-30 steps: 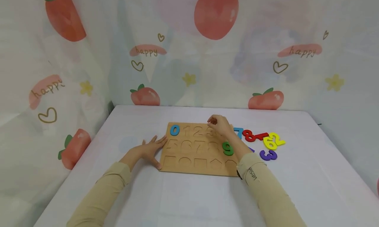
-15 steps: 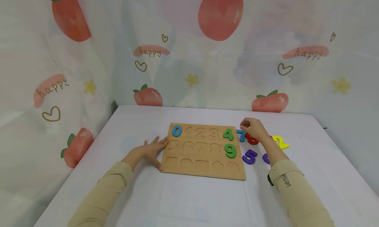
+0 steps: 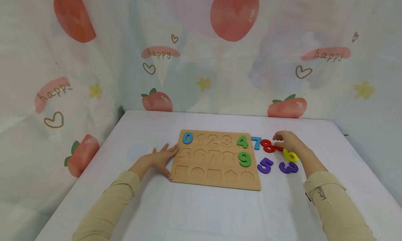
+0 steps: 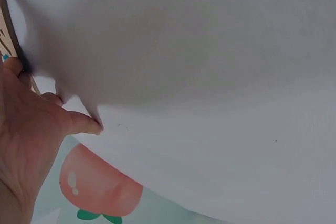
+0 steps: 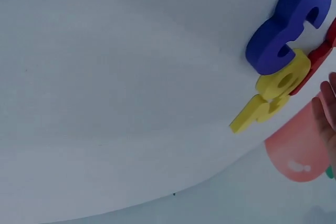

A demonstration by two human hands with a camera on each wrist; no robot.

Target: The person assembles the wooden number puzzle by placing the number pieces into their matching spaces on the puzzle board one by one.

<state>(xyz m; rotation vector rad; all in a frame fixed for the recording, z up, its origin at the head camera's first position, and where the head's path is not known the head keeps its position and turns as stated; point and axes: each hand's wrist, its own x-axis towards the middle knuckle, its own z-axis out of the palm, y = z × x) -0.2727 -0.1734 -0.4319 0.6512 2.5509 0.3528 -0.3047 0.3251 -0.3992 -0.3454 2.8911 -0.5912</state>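
My left hand (image 3: pixel 160 161) rests with spread fingers on the left edge of a wooden number puzzle board (image 3: pixel 216 185). Its palm side shows in the left wrist view. A blue 0 (image 3: pixel 184 138), a green 4 (image 3: pixel 244 142) and a green 9 (image 3: pixel 242 154) sit on the board. Over a red 1 (image 3: pixel 278 148) hovers my right hand (image 3: pixel 289 142), fingers loosely bent, nothing visible in them. Close by lie a red 8 (image 3: pixel 267 145), a yellow 6 (image 3: pixel 286 153) and a purple 3 (image 3: pixel 288 169). A yellow 2 (image 5: pixel 249 113), covered in the head view, touches the 6.
Against the board's right edge lies a blue 7 (image 3: pixel 258 143), with a purple 5 (image 3: pixel 266 166) nearer the front. Everything stands on a white-covered table (image 3: pixel 204 216). A printed fabric backdrop (image 3: pixel 220 70) rises behind and at both sides.
My right hand has moved right, from above the board past the 7 and 8 to the red 1. It uncovered the green 4. My left hand stays at the board's edge.
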